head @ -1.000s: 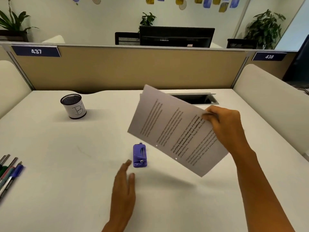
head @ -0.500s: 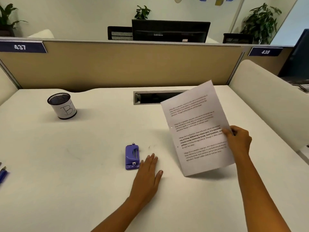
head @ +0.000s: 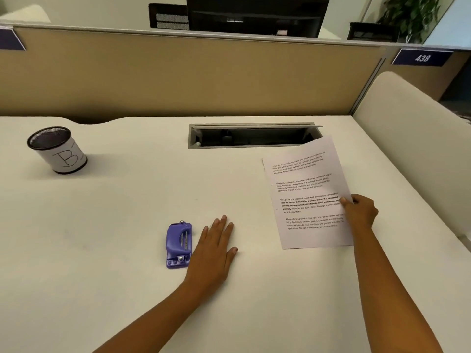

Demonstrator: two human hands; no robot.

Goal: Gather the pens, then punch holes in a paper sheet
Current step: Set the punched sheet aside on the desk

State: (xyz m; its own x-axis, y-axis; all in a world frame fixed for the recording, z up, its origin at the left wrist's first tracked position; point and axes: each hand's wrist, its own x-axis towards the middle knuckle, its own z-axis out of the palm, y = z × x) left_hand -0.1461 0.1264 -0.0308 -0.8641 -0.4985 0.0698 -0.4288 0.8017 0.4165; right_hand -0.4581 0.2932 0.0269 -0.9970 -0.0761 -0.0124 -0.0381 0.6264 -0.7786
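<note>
Smooth off-white desk fills your view, matte and backed by a tan fabric-covered partition. On its right side lies the paper sheet, a thin white rectangle with four blocks of small black print, turned slightly askew; its far corner reaches over the rim of the cable slot, a long grey metal-framed opening with its flap raised. Your right hand pinches the sheet's right edge, thumb on top and the other fingers curled beneath. Whether the sheet rests fully flat you cannot tell.

Your left hand lies palm down on the desk near the middle, fingers straight and close together, thumb spread to the side. Just beside it on the left sits the hole punch, a small purple plastic block with rounded corners and a metal rivet.

Well apart, far left, stands a round black mesh pen cup wrapped in white paper marked "B".
</note>
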